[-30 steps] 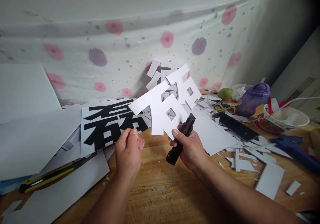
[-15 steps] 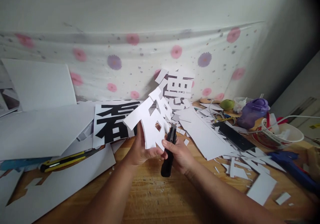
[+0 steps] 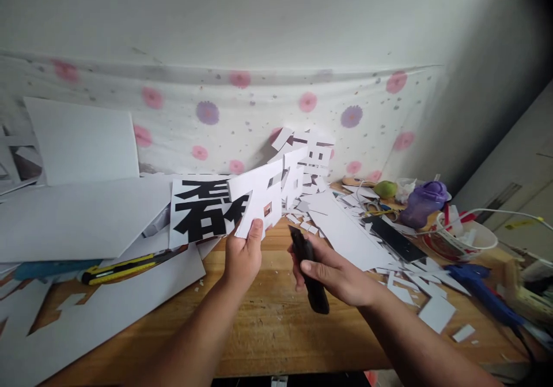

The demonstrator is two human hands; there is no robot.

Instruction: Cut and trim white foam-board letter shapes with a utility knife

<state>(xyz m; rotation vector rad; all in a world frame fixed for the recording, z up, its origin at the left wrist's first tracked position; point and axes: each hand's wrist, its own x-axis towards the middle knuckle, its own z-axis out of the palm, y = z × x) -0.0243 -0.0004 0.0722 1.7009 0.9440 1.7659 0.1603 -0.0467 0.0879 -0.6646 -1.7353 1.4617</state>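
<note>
Pinched between the thumb and fingers of my left hand (image 3: 245, 254) is a white foam board character (image 3: 259, 188) with square cut-outs, tilted above the table. A black utility knife (image 3: 310, 277) is in the grip of my right hand (image 3: 330, 269), its blade pointing up and left, apart from the board. Behind the held piece lies a sheet with black printed characters (image 3: 194, 211). Another white cut-out character (image 3: 317, 151) leans against the flowered wall cover.
A yellow and black cutter (image 3: 125, 269) rests on white board at the left. On the right are a long white board (image 3: 345, 228), scraps, a black phone-like slab (image 3: 395, 238), a purple cup (image 3: 421, 203), a tub (image 3: 486, 240) and a blue glue gun (image 3: 488, 295).
The white character has turned and its lower edge has lifted in my left hand. My right hand has moved right, away from it, with the knife now tilted to the left.
</note>
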